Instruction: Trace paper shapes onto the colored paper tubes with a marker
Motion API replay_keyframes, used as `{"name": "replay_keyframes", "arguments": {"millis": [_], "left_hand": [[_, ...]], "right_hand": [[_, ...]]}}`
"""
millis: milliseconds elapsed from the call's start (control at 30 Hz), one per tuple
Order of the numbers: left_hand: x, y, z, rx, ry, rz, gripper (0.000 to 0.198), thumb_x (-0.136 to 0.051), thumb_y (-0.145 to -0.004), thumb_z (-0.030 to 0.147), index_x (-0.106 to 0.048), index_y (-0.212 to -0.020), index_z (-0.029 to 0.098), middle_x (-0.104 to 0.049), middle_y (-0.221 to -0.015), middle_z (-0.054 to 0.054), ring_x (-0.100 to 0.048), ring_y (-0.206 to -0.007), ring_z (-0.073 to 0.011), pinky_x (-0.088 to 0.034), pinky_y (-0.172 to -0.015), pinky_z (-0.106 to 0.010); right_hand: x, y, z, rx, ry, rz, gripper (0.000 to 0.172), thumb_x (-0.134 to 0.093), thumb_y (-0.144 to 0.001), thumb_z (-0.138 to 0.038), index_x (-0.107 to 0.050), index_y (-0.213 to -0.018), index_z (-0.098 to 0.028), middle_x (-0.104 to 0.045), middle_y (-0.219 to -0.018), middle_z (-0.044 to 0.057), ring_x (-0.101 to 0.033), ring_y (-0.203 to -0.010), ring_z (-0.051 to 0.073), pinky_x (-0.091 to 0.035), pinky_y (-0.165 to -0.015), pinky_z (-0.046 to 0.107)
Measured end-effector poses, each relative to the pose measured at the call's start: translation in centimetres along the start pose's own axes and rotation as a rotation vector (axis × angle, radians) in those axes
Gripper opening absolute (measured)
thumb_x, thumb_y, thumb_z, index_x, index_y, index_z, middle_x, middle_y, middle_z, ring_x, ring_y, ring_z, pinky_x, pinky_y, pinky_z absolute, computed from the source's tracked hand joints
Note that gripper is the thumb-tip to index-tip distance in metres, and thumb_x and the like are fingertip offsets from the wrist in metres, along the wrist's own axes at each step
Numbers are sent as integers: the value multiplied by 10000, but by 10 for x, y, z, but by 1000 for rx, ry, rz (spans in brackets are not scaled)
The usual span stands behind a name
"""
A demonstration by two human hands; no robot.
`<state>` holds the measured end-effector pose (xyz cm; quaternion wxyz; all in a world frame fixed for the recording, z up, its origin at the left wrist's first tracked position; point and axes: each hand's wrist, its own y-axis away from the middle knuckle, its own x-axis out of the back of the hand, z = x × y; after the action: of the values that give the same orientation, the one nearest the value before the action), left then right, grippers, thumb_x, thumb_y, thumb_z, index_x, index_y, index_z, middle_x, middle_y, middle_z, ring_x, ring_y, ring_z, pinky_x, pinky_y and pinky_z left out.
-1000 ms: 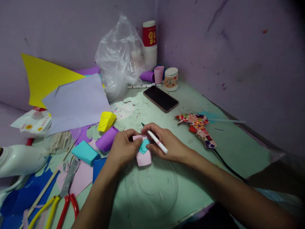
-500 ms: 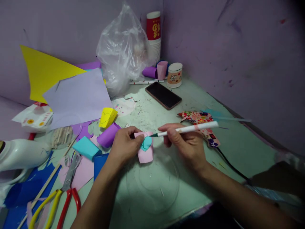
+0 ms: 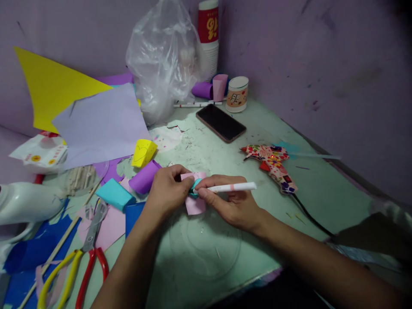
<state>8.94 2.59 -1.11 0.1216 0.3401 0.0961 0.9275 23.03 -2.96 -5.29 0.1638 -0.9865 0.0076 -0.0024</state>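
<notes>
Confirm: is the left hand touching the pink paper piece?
Touching. Head view: left hand grips the pink paper piece, thumb on its top; right hand holds a pen.

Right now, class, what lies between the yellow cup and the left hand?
A purple roll of paper lies on its side between the yellow cup and the left hand; the head view shows it.

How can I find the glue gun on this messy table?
On the pale green table, look just right of the person's right hand. The glue gun lies flat there, nearer than the black phone. Only it wears red flowery patterns and trails a black cord.
</notes>
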Motion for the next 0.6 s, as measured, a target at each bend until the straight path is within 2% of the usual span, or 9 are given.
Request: {"name": "replay_keyframes", "arguments": {"millis": [600], "left_hand": [[2,1,3,28,36,-5,146,-606,-618,252,-687,-668,142,-630,-572,-12,-542,-565,-165,-404,-528,-276]], "right_hand": [[5,0,-4,-31,98,-73,124,-608,-806,-189,-707,-739,-155,-698,-663,33,-612,-564,116,-498,-540,235]]}}
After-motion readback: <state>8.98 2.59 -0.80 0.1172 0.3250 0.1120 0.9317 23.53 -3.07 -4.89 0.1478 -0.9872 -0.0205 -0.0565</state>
